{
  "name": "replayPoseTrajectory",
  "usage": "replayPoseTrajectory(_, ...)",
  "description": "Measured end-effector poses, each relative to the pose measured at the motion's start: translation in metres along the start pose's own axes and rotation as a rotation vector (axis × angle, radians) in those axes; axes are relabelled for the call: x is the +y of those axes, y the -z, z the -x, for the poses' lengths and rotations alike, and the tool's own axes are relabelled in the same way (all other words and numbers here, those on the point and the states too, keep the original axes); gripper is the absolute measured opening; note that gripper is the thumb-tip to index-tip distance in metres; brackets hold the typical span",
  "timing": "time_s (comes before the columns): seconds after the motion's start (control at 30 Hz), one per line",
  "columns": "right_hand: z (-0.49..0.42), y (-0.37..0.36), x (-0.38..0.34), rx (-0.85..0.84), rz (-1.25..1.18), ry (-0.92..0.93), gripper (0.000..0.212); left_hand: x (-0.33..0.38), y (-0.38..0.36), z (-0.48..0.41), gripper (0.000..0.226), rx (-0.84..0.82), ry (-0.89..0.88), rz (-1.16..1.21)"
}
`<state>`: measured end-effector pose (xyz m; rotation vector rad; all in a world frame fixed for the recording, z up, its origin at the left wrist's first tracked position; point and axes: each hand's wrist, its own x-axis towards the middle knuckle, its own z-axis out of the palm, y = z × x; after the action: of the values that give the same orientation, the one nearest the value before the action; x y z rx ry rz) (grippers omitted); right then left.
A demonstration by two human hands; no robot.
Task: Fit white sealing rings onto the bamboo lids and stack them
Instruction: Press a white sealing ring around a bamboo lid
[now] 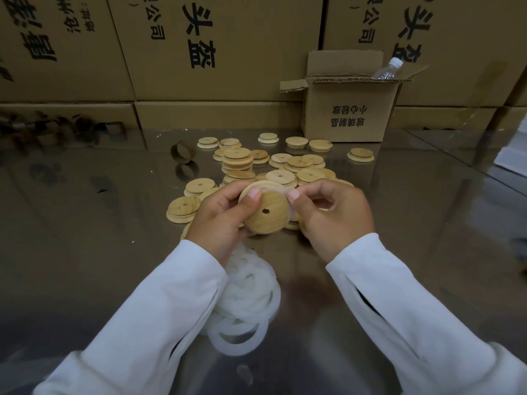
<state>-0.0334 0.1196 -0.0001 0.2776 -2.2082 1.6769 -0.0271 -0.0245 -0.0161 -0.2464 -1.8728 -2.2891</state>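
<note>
Lid in hand: my left hand [222,215] grips one bamboo lid [263,212] by its edge, thumb curled over the top rim, holding it tilted up off the table with its centre hole facing me
Ring in hand: my right hand [336,215] pinches a white sealing ring [286,195] between thumb and forefinger at the lid's upper right edge; I judge it partly drawn over the rim and not yet seated all round
Ring supply: a heap of white rings [248,292] lies on the steel table [85,223] just under my left wrist, with many left
Stack: a stack of lids [238,162] stands beyond my hands, several high; I cannot tell from here whether each carries a ring
Loose lids: loose lids [296,142] lie scattered around the stack and near my hands, some overlapping
Progress: early to middling by my reckoning, with one stack begun, one lid in work and most lids not yet stacked
Left to do: seat this ring, set the lid on the stack, then work through the rest
</note>
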Motion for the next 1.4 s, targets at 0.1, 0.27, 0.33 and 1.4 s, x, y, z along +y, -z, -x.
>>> replayPoseTrajectory(0.1, 0.001, -0.002, 0.001, -0.017, -0.032, 0.028, 0.01, -0.001, -0.001, 0.001, 0.031, 0.007, -0.001, 0.014)
replayPoseTrajectory(0.27, 0.005, -0.005, 0.005, 0.001, -0.121, 0.009, 0.008, -0.001, -0.003, 0.001, 0.033, 0.055, 0.017, 0.068)
replayPoseTrajectory(0.33, 0.005, -0.006, 0.005, -0.006, -0.177, -0.028, 0.011, 0.0, -0.002, 0.001, 0.034, 0.056, 0.012, 0.08)
replayPoseTrajectory(1.4, 0.021, -0.021, 0.007, 0.196, 0.242, 0.299, 0.018, -0.012, -0.001, -0.001, 0.016, 0.077, -0.219, -0.138)
